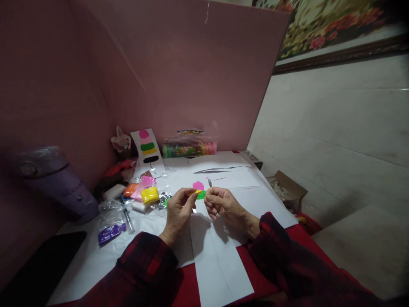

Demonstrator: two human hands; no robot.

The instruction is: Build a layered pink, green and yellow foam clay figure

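Note:
My left hand [179,209] is closed in a pinch on a small piece of yellow modelling clay [197,192], which shows at the fingertips. Close beside it, my right hand [226,204] is also pinched; whatever lies between its fingers is hidden. Just beyond the fingertips, a textured pink clay disc [198,185] and a green clay patch [201,196] lie on the white paper [217,243]. The hands partly cover the green patch. A small fork [210,182] rests behind my right hand.
Bagged clay, including a yellow pack [150,195] and a purple pack [111,233], lies at the left near a purple bottle [59,183]. A coloured sample sheet [147,149] leans behind. A clay package [190,147] stands against the pink panel [179,76].

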